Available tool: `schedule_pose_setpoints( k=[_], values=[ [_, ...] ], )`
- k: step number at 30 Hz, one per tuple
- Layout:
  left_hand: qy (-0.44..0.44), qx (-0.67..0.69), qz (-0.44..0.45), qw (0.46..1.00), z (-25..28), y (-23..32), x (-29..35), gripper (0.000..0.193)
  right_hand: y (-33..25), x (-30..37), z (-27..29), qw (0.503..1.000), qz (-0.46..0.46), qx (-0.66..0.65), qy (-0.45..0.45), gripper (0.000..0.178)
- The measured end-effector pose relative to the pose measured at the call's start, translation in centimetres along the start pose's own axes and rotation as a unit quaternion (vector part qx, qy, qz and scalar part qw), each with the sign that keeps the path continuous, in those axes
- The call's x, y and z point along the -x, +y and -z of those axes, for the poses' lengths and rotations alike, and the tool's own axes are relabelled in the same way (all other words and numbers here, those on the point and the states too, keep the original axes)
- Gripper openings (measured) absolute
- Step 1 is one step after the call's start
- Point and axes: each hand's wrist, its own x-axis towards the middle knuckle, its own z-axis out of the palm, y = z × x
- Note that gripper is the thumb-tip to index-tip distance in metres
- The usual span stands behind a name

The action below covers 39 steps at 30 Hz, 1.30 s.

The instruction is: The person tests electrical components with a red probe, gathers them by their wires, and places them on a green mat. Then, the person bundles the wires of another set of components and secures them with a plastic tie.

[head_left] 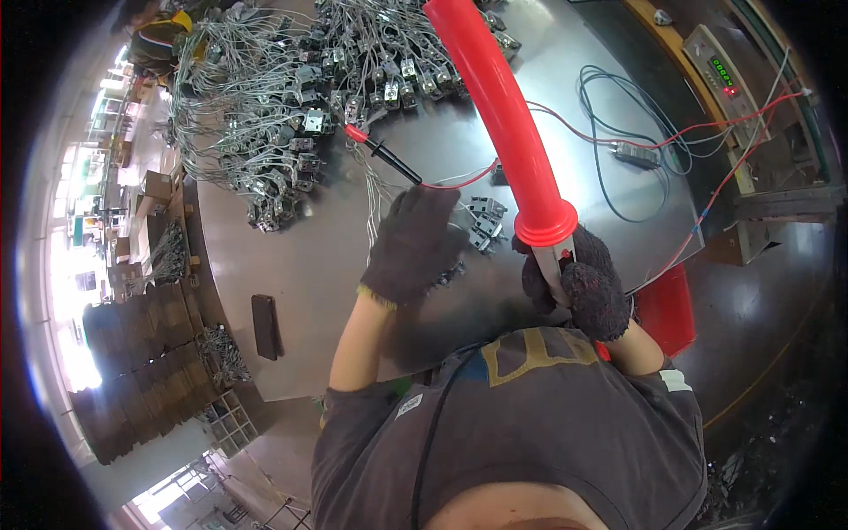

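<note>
My right hand [583, 283], in a dark knit glove, is wrapped round the metal end of a long red-sleeved tool [508, 115] with a flared collar. The tool rises away from me over the table; its exact kind does not show. My left hand [413, 243], gloved too, is over the table with its fingers stretched out. Just past its fingertips is a black test probe [393, 161] with a red end, trailing a red wire. Between my hands lie several small grey metal parts [484, 221], some partly hidden by the left glove.
A large heap of wired metal parts [283, 115] covers the far left of the metal table [309, 291]. A dark flat case [264, 327] lies near the left edge. Coiled grey cable [609, 194] and a meter with lit digits [720, 75] are at right, beyond a red stool [667, 314].
</note>
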Motion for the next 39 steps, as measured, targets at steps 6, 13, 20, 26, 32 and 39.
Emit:
schedule_pose_setpoints(
  k=[6,13,20,26,32,39],
  values=[
    [-0.019,0.588,0.085,0.804,4.8,7.2,3.2,0.065,1.4,-0.1,0.7,0.986,-0.070,0.144,-0.036,0.085],
    [0.085,0.727,0.166,0.661,-1.8,9.3,4.8,0.056,3.5,0.0,-1.5,0.949,0.062,0.299,-0.073,0.060],
    [0.087,0.759,0.187,0.617,-1.4,9.4,5.1,0.056,2.7,-0.2,-2.4,0.950,0.041,0.302,-0.072,0.056],
    [0.103,0.756,0.156,0.627,-1.9,9.1,5.7,0.055,2.9,-0.1,-2.1,0.942,0.044,0.319,-0.093,0.054],
    [0.086,0.715,0.167,0.673,-2.1,9.0,6.2,0.054,2.2,0.0,-2.7,0.959,0.008,0.268,-0.090,0.052],
    [0.087,0.788,0.210,0.572,-1.0,9.6,5.7,0.054,2.8,0.0,-2.1,0.950,0.030,0.294,-0.097,0.059]
  ],
)
